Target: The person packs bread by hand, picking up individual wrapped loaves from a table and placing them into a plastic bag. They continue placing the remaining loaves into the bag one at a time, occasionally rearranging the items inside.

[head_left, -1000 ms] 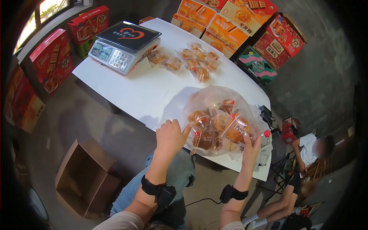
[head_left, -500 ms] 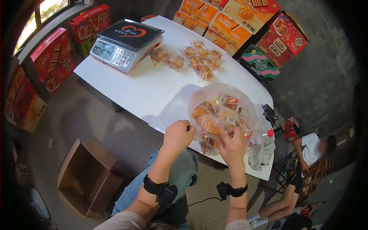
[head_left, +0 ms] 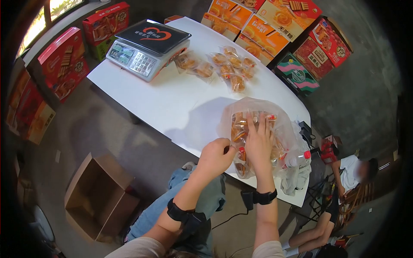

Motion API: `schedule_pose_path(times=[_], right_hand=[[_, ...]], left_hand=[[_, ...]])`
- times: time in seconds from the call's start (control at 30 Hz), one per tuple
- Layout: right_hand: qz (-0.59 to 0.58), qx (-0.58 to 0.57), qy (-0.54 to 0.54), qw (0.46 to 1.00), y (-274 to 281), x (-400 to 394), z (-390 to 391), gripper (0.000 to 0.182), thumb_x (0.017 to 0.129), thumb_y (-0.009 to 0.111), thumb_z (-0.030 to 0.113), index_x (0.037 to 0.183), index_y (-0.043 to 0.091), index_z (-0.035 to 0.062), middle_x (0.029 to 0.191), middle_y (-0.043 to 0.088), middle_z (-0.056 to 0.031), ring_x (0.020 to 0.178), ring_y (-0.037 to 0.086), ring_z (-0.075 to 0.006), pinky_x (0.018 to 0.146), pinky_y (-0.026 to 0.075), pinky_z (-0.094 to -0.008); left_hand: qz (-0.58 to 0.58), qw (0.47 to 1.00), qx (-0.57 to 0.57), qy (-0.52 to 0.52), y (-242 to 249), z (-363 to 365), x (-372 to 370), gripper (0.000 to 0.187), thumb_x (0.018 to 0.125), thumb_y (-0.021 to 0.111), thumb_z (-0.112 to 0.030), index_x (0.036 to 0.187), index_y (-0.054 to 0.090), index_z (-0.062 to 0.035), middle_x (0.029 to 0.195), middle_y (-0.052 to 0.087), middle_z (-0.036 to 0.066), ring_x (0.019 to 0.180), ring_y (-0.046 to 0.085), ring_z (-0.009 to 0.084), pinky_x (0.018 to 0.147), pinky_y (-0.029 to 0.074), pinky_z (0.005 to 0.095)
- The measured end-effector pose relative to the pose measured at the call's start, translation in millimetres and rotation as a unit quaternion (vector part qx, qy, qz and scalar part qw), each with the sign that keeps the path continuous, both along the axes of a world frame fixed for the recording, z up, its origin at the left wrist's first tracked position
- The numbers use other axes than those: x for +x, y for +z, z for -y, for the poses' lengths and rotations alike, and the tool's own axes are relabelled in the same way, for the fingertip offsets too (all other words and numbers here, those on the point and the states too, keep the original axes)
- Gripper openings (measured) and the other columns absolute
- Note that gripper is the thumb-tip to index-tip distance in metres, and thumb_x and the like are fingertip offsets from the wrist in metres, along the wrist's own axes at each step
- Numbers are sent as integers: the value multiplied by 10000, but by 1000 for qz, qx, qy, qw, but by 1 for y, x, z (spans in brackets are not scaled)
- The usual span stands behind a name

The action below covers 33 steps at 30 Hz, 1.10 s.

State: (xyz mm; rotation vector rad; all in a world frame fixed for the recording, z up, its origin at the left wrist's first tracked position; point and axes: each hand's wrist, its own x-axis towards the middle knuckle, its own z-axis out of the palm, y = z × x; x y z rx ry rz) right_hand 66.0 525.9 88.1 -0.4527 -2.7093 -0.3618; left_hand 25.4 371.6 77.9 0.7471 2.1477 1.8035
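A clear plastic bag [head_left: 284,122] filled with individually wrapped bread buns [head_left: 239,129] sits at the near right part of the white table. My left hand [head_left: 217,158] is closed in a pinch on the bag's near left edge. Inside the bag's mouth, my right hand [head_left: 259,144] lies over the wrapped buns with its fingers stretched and slightly apart, hiding some of them. More wrapped buns [head_left: 234,64] lie in a cluster farther back on the table [head_left: 172,107], and two others [head_left: 202,69] rest beside the digital scale [head_left: 148,47].
A bottle with a red cap [head_left: 297,159] lies right of the bag, by crumpled plastic [head_left: 297,180]. An open cardboard box [head_left: 101,198] stands on the floor at left. Gift boxes [head_left: 64,64] line the walls. A person [head_left: 346,172] sits at the right.
My right hand has moved from gripping near a bun to lying flat, deeper over the buns. My left hand has shifted slightly right, still at the bag's edge. The view has shifted a little.
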Motion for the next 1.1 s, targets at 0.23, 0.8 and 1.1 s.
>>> schedule_pose_path(times=[0.23, 0.8, 1.1], right_hand=[[14, -64, 71, 995, 21, -20, -5, 501, 763, 495, 59, 1258, 466, 137, 1268, 439, -174, 1159, 421, -331, 960, 310, -486], [108, -353, -22, 929, -16, -245, -178, 736, 698, 675, 358, 1292, 390, 30, 1157, 515, -280, 1099, 513, -328, 908, 414, -343], [135, -264, -126, 947, -99, -261, -197, 1089, 620, 731, 423, 1414, 66, 88, 1329, 343, -262, 1172, 440, -351, 938, 391, -397]], left_hand=[[-36, 993, -107, -32, -10, 15, -14, 277, 798, 518, -227, 718, 552, 36, 708, 541, 212, 664, 535, 366, 614, 424, 420], [-145, 938, -273, -158, -25, 35, -40, 288, 832, 521, -276, 694, 574, -29, 667, 574, 147, 668, 571, 325, 596, 446, 418], [-169, 921, -307, -168, -31, 24, -35, 237, 851, 502, -248, 734, 567, -52, 662, 575, 106, 640, 577, 282, 592, 438, 378]])
